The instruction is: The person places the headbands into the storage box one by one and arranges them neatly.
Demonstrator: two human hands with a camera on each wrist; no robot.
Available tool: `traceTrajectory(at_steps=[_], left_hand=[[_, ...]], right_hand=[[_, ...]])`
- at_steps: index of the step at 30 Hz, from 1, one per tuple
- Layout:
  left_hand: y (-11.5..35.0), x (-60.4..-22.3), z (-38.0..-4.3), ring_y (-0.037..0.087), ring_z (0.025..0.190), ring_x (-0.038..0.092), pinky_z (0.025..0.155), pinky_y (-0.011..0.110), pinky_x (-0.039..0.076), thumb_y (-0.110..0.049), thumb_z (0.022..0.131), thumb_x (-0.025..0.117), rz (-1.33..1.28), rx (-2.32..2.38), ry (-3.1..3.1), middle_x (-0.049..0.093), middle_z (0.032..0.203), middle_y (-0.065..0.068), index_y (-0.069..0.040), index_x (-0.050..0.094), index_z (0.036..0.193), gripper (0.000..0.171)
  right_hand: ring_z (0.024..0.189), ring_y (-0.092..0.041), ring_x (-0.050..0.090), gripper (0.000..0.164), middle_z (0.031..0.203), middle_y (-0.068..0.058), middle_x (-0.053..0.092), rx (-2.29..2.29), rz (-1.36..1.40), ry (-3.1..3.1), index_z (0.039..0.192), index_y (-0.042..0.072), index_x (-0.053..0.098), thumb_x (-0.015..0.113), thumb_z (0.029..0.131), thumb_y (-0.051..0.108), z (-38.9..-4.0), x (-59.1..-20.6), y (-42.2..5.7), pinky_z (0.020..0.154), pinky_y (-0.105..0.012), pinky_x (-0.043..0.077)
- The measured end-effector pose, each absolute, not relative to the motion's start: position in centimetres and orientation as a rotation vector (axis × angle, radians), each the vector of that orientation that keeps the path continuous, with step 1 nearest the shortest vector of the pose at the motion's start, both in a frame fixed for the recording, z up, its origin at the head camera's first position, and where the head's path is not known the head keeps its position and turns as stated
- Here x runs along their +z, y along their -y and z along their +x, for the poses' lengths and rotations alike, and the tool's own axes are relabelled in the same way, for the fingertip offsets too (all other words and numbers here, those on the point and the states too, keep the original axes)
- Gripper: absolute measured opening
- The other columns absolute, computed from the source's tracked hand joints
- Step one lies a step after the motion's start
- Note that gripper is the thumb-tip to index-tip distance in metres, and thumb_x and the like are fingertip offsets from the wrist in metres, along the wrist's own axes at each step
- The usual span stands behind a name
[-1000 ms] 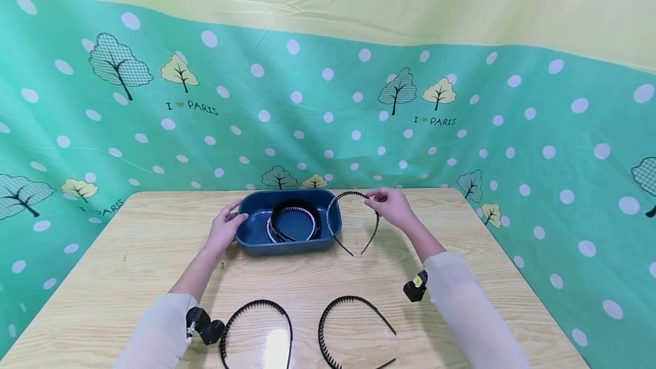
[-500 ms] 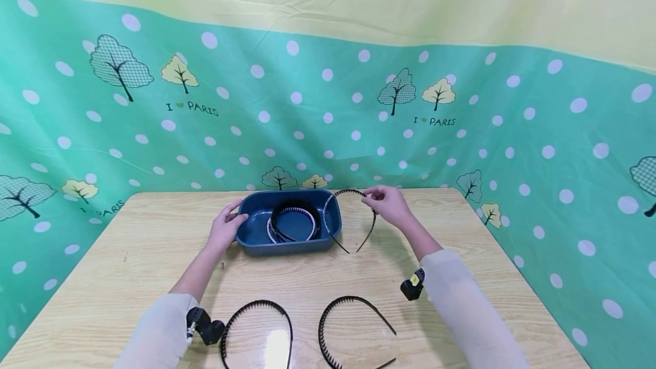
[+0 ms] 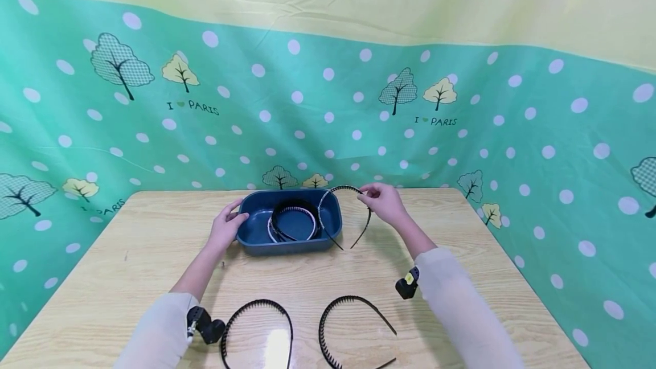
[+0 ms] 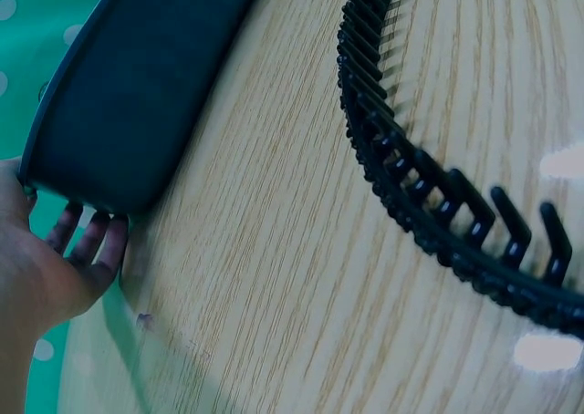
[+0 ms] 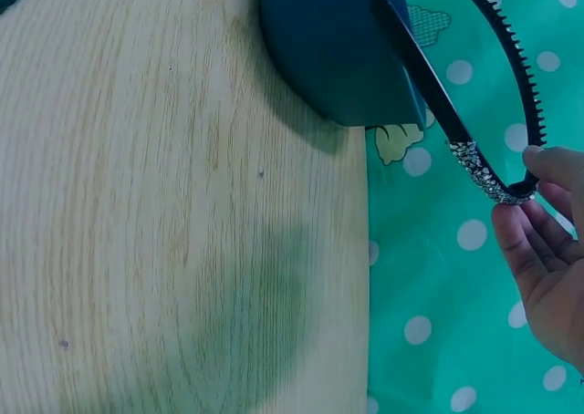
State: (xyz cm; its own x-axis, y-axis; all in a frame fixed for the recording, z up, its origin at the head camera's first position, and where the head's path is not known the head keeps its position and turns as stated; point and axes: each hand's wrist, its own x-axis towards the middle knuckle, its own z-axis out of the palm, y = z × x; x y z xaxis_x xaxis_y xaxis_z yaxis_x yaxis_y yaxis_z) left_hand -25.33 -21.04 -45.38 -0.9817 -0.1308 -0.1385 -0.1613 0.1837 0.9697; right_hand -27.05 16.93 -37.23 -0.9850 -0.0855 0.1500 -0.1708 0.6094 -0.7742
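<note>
My right hand (image 3: 381,203) pinches a black toothed headband (image 3: 370,218) by its side, holding it up at the right end of a dark blue bin (image 3: 287,248). In the right wrist view, silvery sparkling stones (image 5: 479,170) cover part of this headband. The held band overlaps the bin's right rim in the head view. At the bin's left end my left hand (image 3: 224,226) grips the wall, thumb over the rim and fingers (image 4: 111,250) beneath the outside. Inside the bin lie black headbands (image 3: 277,209) and a pale pink one (image 3: 314,222), partly overlapping.
Two black toothed headbands lie on the wooden table (image 3: 169,255) near its front: one at left (image 3: 291,329), one at right (image 3: 322,329). A green dotted curtain (image 3: 318,130) hangs behind the table and along both sides.
My right hand has moved slightly left with the headband, which has risen a little and now overlaps more of the bin. The left hand has stayed on the bin.
</note>
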Motion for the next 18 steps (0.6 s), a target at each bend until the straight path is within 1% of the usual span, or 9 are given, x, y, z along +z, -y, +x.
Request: traceTrajectory(at_steps=[4,10,18], left_hand=[[21.08,-45.23,-25.32,0.037,0.123,0.047,0.090,0.038,0.051,-0.024,0.096,0.051,-0.302,1.962,-2.396,0.040,0.142,0.022,-0.021,0.030,0.147,0.056],[21.11,-45.28,-25.31,0.037,0.123,0.047,0.095,0.041,0.048,-0.023,0.096,0.051,-0.291,1.962,-2.409,0.040,0.141,0.023,-0.021,0.031,0.147,0.055],[21.12,-45.32,-25.30,0.034,0.122,0.047,0.097,0.040,0.047,-0.023,0.095,0.051,-0.292,1.964,-2.425,0.042,0.140,0.023,-0.020,0.032,0.147,0.055]], right_hand=[[0.063,-0.014,0.054,0.023,0.081,-0.008,0.062,1.334,0.232,2.719,0.104,0.004,0.069,0.067,0.086,0.019,-27.28,-37.22,-16.75,0.054,-0.024,0.046],[0.064,-0.016,0.055,0.024,0.082,-0.008,0.061,1.348,0.209,2.716,0.106,0.006,0.068,0.066,0.087,0.021,-27.40,-37.19,-16.57,0.056,-0.026,0.048],[0.068,-0.018,0.055,0.023,0.082,-0.009,0.060,1.342,0.195,2.693,0.105,0.007,0.068,0.066,0.087,0.022,-27.30,-37.06,-16.36,0.057,-0.026,0.048]])
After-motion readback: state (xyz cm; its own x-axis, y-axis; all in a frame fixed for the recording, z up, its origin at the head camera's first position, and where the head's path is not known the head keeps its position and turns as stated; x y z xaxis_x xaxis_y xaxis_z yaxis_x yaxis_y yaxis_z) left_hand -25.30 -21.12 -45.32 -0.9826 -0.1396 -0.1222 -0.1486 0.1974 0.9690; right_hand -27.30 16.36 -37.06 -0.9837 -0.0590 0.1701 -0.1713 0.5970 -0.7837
